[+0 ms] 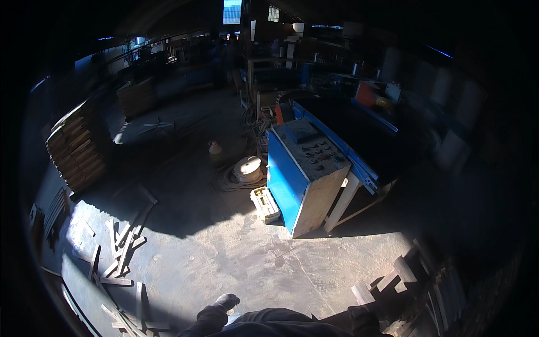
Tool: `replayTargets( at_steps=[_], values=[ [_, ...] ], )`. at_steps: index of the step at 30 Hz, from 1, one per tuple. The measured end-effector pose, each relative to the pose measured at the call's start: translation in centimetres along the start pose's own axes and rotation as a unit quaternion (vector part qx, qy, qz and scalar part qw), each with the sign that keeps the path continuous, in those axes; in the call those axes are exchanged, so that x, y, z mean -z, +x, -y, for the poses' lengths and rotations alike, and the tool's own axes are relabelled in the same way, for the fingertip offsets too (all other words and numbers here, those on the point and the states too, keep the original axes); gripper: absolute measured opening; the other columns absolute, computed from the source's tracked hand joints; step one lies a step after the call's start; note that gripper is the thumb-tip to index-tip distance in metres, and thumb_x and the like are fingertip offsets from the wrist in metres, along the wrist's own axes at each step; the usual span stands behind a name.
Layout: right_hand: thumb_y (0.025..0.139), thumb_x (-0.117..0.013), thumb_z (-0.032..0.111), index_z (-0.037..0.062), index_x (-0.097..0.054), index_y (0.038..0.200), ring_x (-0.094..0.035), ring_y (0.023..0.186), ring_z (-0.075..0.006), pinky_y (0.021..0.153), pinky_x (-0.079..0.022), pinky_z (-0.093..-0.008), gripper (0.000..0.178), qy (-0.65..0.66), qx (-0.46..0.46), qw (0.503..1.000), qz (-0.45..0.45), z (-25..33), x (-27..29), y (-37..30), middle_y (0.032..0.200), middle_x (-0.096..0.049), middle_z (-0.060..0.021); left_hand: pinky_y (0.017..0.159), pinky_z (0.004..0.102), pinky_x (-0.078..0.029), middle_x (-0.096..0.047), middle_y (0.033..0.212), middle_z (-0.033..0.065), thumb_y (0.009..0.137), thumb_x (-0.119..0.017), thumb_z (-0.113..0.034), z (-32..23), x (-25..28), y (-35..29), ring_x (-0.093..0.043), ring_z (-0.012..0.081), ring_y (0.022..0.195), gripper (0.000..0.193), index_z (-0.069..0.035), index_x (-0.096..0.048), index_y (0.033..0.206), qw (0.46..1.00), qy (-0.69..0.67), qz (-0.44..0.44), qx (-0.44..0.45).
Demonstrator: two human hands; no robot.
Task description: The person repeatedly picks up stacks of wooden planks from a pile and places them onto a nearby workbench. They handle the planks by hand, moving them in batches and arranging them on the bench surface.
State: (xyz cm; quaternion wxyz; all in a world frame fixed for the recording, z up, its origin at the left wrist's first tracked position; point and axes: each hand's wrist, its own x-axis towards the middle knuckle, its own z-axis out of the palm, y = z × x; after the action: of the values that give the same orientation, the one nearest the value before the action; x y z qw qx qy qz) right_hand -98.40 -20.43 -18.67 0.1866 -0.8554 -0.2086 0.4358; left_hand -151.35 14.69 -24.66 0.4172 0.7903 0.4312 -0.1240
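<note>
Hanging between six and seven o'clock, the left hand (227, 301) is seen over the sunlit floor (252, 253), nothing evident in it, though whether its fingers are parted or closed cannot be told. The right hand (359, 315), at five o'clock, is sunk in shadow; whether anything is gripped there cannot be told either. Just beyond it a short wood block (362, 294) is lit, and toward four o'clock more offcuts (405, 269) are jumbled. There, fingers could be pinched or splintered, since edges are masked by the dark. At eight o'clock loose wood strips (124, 255) are crossed over one another; if stepped on, they could be rolled and footing lost. Near the centre, a pale spool (247, 168) is ringed by coiled cable (227, 181), on which a foot could be snagged beside the blue cabinet (285, 180).
</note>
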Motion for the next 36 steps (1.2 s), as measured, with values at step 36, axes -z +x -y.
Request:
replayTargets(
  at_steps=[36],
  values=[
    [0.088,-0.066,0.026,0.0124,-0.073,0.098,-0.065,0.085,-0.0250,0.079,-0.052,-0.0387,0.018,-0.121,0.030,0.990,-0.068,13.1,-27.0,-19.1,0.090,-0.069,-0.0102,0.082,0.0416,-0.055,-0.073,0.101,0.0078,0.084,-0.058,-0.029,26.8,14.2,-11.0,-0.069,0.0288,0.096,0.022,-0.019,-0.074,0.096,0.985,0.132,0.044,-0.102]
  ],
)
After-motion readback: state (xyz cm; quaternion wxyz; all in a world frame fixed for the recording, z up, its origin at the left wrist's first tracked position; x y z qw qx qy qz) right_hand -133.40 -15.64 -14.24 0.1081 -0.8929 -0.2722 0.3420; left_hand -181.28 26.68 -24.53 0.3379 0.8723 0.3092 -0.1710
